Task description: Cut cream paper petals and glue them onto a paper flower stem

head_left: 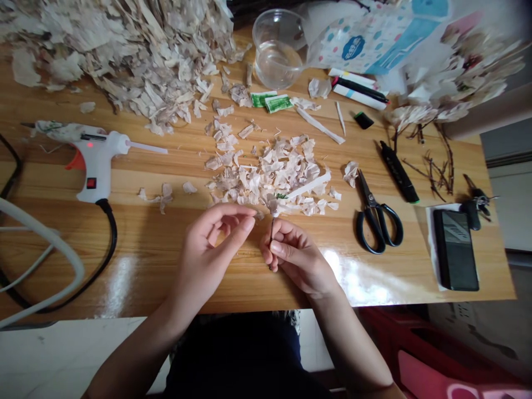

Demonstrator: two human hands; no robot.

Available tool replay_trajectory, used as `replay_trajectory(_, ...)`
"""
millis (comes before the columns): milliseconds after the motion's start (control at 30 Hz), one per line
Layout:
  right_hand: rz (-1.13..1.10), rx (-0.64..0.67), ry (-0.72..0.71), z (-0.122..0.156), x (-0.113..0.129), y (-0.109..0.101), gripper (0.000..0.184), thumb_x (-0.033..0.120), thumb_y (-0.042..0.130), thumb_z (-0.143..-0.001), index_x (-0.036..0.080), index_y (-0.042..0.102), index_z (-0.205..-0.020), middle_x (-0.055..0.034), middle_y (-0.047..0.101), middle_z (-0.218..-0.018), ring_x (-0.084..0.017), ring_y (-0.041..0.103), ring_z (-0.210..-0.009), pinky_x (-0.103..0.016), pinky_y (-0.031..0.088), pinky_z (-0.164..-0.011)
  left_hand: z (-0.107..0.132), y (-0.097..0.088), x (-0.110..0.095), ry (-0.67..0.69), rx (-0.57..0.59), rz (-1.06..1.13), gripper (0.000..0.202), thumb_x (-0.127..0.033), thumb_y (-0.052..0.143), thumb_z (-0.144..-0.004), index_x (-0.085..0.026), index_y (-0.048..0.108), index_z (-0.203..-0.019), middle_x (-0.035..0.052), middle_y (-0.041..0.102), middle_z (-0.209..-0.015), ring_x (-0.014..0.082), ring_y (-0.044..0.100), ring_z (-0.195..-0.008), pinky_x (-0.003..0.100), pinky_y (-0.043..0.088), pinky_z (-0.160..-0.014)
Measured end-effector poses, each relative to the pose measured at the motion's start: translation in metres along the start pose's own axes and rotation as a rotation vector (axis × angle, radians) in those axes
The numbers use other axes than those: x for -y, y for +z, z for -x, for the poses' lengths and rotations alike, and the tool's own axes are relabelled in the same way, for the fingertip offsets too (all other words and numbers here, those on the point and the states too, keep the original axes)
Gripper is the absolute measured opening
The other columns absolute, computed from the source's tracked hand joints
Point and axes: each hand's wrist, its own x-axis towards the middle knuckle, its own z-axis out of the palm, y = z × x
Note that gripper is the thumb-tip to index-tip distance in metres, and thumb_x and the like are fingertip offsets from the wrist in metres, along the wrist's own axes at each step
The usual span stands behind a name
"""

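Note:
My right hand point(297, 257) pinches a thin dark twig point(272, 230) between thumb and fingers. The twig stands roughly upright, with a pale papery petal point(273, 205) at its top. To its left, my left hand point(210, 244) has thumb and forefinger tips brought together near that top; anything between them is too small to name. Just beyond both hands lies a loose heap of pale papery flakes point(286, 166). A white strip point(310, 185) rests across the heap, with a bit of green beside it.
At the left lies a white glue gun point(97, 160) with a cord. Black-handled scissors point(376, 213), a black marker point(399, 172) and a dark phone-like object point(455, 249) are on the right. A clear plastic cup point(278, 66) and a large flake pile point(137, 50) stand at the back.

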Motion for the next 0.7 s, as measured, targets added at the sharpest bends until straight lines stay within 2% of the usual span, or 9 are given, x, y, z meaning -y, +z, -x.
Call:
replay_trajectory(133,0.045,-0.017,-0.013,-0.0007,-0.0007,0.0000,0.011,0.023,0.076,-0.082,0.017,0.066,-0.081,0.0013,0.068,-0.066,-0.006,0.058,-0.054,-0.014,0.047,-0.052,0.0042,0.0014,-0.0033,0.137,-0.058,-0.143,0.010,-0.020,0.069,-0.085,-0.025,0.067,-0.093,-0.0040,0.065,-0.087,0.0087,0.057,-0.079,0.020,0.044,-0.073)
replay_trajectory(267,0.074,0.001,-0.020,-0.0006,-0.0018,0.0002,0.010,0.021,0.074,-0.083,0.017,0.065,-0.080,0.0010,0.069,-0.067,-0.006,0.058,-0.055,-0.014,0.047,-0.054,0.0059,0.0022,-0.0038,0.170,-0.071,-0.188,0.010,-0.019,0.070,-0.083,-0.023,0.065,-0.090,-0.0033,0.063,-0.085,0.0099,0.055,-0.078,0.022,0.043,-0.073)
replay_trajectory(533,0.129,0.016,0.041,0.0001,-0.0023,0.0037,0.014,0.026,0.076,-0.082,0.016,0.065,-0.081,0.0008,0.068,-0.068,-0.008,0.058,-0.056,-0.018,0.049,-0.056,0.0026,0.0016,-0.0008,0.017,0.003,-0.018,0.016,-0.019,0.076,-0.077,-0.023,0.063,-0.084,-0.0043,0.060,-0.081,0.0102,0.053,-0.074,0.023,0.042,-0.070)
replay_trajectory(700,0.089,0.046,0.041,0.0006,-0.0018,0.0041,0.011,0.021,0.074,-0.083,0.016,0.065,-0.080,0.0007,0.069,-0.068,-0.007,0.059,-0.056,-0.017,0.049,-0.055,0.0014,0.0012,0.0001,-0.029,0.005,0.031,0.013,-0.022,0.076,-0.078,-0.023,0.064,-0.080,-0.0043,0.059,-0.076,0.0109,0.052,-0.073,0.024,0.042,-0.069)
